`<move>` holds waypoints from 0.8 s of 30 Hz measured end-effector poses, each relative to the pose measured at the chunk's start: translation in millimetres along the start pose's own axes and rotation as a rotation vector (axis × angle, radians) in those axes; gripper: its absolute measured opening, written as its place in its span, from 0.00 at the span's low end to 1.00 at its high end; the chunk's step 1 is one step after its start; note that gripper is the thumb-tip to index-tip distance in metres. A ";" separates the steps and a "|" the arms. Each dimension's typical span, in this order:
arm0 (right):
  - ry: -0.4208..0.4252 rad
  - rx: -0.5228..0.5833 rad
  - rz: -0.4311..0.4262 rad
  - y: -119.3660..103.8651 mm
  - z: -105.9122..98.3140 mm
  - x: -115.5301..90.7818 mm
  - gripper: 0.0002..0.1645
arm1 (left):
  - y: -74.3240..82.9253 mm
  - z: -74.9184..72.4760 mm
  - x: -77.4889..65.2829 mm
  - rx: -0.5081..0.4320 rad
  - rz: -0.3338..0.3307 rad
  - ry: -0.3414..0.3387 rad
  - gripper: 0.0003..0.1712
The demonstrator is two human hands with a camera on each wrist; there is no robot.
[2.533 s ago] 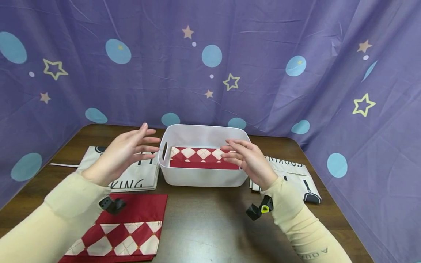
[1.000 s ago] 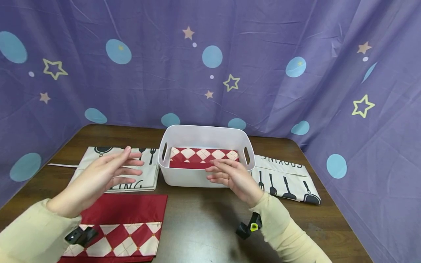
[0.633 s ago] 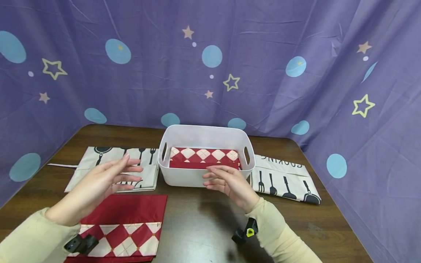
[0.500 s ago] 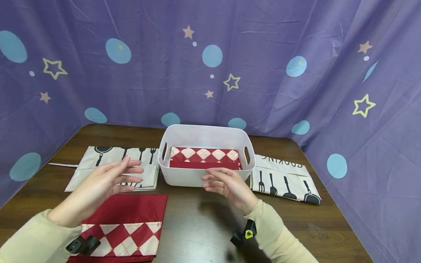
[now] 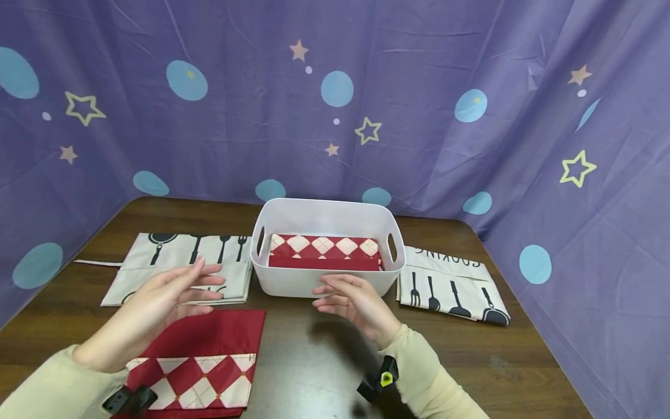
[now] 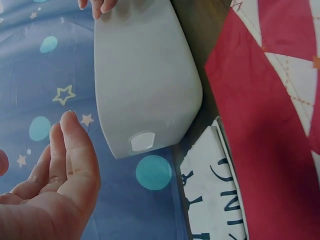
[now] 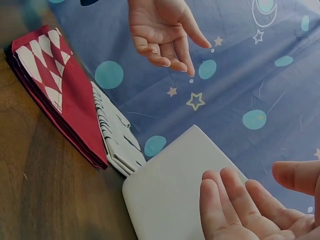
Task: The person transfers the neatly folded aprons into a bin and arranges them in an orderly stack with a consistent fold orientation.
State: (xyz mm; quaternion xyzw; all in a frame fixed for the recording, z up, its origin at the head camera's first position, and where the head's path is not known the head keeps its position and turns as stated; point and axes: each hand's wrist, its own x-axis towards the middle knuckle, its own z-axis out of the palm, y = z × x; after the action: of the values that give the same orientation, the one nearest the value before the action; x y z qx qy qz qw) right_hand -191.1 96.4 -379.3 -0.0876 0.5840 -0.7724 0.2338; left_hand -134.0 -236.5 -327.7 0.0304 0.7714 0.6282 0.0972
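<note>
My left hand [image 5: 164,302] hovers with relaxed, spread fingers above a folded red cloth with a diamond band [image 5: 209,378] and a folded white cloth printed with black utensils [image 5: 183,247]. Just in front of the white plastic bin [image 5: 293,282], my right hand [image 5: 361,305] hangs in the air, its fingers loosely bent. Neither hand holds anything. Inside the bin lies another folded red cloth with pale diamonds [image 5: 324,247]. The left wrist view shows the palm and fingers of the left hand [image 6: 65,185] apart from the bin [image 6: 145,75].
A second folded white cloth with utensil prints and lettering [image 5: 455,285] lies right of the bin. A thin white strap [image 5: 99,263] trails from the left white cloth. The wooden table [image 5: 497,361] backs onto a purple curtain [image 5: 408,163].
Both hands have drawn back from beside the bin toward the near side of the table. The right hand has also shifted left. Cloths and bin look unmoved.
</note>
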 end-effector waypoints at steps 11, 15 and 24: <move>-0.025 0.034 0.015 12.0 6.1 4.7 0.25 | -14.6 -3.9 -8.1 0.031 -0.048 0.013 0.37; -0.046 0.046 0.021 16.3 8.6 6.2 0.26 | -18.1 -4.5 -11.6 0.047 -0.082 0.015 0.39; -0.069 0.036 0.048 25.8 13.6 9.3 0.29 | -32.9 -7.0 -17.3 -0.006 -0.074 0.030 0.39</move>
State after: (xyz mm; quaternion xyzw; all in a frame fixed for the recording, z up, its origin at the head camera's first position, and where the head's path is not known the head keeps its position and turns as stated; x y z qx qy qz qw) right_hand -187.0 75.0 -400.9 -0.0958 0.5635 -0.7736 0.2735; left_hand -115.9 -253.1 -356.5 -0.0078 0.7714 0.6269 0.1091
